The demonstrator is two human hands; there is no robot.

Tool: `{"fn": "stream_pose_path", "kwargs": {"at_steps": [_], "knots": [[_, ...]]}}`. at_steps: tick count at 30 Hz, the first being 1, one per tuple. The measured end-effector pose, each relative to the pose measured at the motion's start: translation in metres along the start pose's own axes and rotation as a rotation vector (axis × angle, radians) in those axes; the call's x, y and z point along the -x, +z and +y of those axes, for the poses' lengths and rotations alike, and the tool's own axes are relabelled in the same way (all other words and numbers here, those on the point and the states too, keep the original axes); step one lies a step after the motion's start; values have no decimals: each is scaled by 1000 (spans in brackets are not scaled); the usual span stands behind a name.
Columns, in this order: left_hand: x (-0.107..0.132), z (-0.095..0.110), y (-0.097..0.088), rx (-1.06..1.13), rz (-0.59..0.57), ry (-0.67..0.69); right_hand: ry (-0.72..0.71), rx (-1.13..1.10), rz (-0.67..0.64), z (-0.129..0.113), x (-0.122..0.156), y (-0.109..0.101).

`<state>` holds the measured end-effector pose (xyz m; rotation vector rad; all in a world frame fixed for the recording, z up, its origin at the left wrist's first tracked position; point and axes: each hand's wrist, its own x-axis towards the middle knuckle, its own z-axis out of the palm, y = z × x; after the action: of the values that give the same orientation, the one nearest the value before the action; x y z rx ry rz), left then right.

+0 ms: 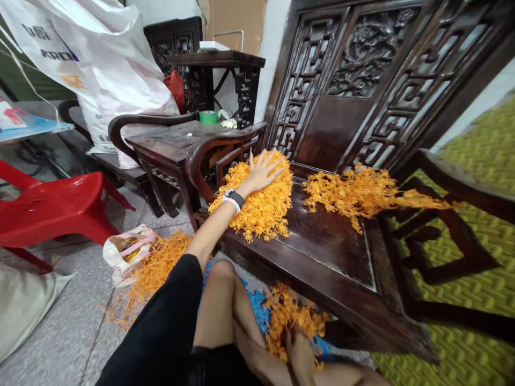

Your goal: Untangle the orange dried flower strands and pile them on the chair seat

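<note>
My left hand (pixel 263 172) lies palm down, fingers spread, on a big heap of frilly orange strands (pixel 257 214). It grips nothing. The heap sits at the left end of a dark carved wooden chair seat (pixel 325 241). On the same seat, to the right, a looser bunch of orange strands (pixel 354 190) trails over the armrest side. More orange strands (pixel 289 316) lie low between my legs, beside what looks like my foot (pixel 301 351). I cannot make out my right hand anywhere.
A white bag (pixel 120 252) and a tangle of thin orange strands (pixel 161 262) lie on the floor at left, near a red plastic stool (pixel 56 209). Green tape (pixel 208 117) rests on a dark side table (pixel 169 134). Large white sacks (pixel 108 64) stand behind.
</note>
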<state>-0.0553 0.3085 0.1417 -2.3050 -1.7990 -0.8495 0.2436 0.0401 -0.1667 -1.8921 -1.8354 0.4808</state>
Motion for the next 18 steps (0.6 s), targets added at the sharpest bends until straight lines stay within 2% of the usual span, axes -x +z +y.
{"fn": "stream_pose_path", "kwargs": {"at_steps": [3, 5, 6, 8, 9, 10, 12, 15, 16, 18], "knots": [[17, 21, -25, 81, 351, 40, 1, -108, 74, -9, -4, -16], [50, 44, -37, 222, 428, 102, -16, -193, 127, -21, -5, -29], [73, 57, -38, 320, 401, 148, -28, -238, 154, -29, -5, -36], [131, 87, -29, 548, 158, 285, -51, -334, 208, -46, -1, -52], [162, 101, -18, 618, -27, 345, -64, -386, 230, -55, 2, -59], [192, 115, -4, 653, -159, 372, -76, -440, 246, -65, 5, -68], [244, 138, 29, 722, -297, 371, -89, -553, 259, -82, 12, -86], [293, 157, 67, 919, -390, 81, -58, -692, 274, -100, 21, -116], [301, 160, 73, 990, -446, 6, -42, -728, 280, -104, 23, -126], [310, 159, 75, 1104, -583, -50, -27, -806, 291, -111, 30, -144]]}}
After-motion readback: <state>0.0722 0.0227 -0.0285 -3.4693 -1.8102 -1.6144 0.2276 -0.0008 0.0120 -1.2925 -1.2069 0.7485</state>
